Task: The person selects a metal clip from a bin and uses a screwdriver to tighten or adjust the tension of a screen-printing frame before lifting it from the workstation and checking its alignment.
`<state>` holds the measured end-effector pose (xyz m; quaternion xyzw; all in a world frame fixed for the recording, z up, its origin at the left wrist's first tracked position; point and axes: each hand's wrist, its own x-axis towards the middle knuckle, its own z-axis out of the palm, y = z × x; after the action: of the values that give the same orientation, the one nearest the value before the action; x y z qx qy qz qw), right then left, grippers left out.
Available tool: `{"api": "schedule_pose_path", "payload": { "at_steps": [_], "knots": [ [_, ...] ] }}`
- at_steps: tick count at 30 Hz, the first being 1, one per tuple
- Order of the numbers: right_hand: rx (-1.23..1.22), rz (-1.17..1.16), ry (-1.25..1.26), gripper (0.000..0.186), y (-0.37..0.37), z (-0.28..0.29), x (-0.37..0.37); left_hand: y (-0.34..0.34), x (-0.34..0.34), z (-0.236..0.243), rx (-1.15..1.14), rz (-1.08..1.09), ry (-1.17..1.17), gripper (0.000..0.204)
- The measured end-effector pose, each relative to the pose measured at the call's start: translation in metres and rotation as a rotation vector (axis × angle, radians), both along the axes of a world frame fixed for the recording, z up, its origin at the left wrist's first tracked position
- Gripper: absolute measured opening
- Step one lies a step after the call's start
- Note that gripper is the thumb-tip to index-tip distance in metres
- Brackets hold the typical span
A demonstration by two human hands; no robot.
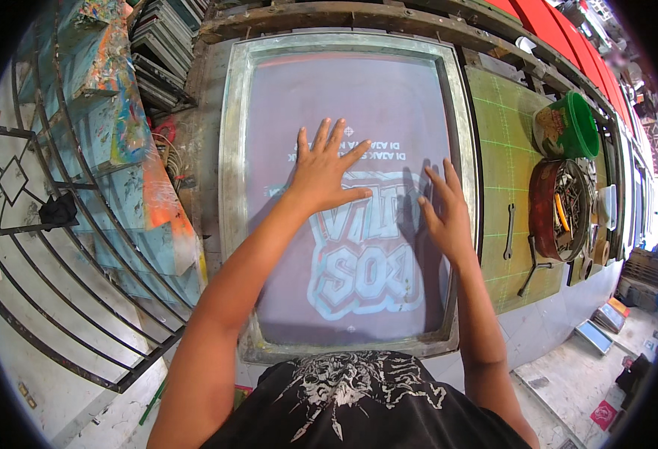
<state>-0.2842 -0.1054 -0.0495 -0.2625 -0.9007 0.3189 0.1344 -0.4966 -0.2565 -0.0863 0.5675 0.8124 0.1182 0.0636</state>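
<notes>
A large printing screen (347,93) lies in front of me, its mesh greyish purple with pale blue lettering and small printed text. Its worn metal frame (239,112) runs around all four sides. My left hand (325,168) is spread over the upper middle of the mesh, fingers apart and holding nothing; it covers part of the small text. Over the right side of the mesh, close to the frame's right bar, is my right hand (446,213), also empty with its fingers apart. Whether either palm presses on the mesh I cannot tell.
Right of the screen, a green gridded board (505,135) carries a wrench (510,232), an angled tool (534,277), a round tin of metal pieces (544,213) and a green bucket (583,127). A black metal rack (67,183) and paint-splashed blue steps (123,179) stand left. Stacked frames (160,52) lean behind.
</notes>
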Motion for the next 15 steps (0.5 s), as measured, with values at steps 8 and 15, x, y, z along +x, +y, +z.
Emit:
{"api": "schedule_pose_path", "payload": {
  "at_steps": [8,15],
  "knots": [
    [0.055,0.046,-0.142,0.050,-0.025,-0.015,0.045,-0.001,0.003,-0.003,-0.027,-0.008,0.018,0.084],
    [0.239,0.137,-0.202,0.052,-0.056,-0.022,0.077,-0.006,0.006,-0.020,0.088,0.007,0.114,0.074]
  ]
}}
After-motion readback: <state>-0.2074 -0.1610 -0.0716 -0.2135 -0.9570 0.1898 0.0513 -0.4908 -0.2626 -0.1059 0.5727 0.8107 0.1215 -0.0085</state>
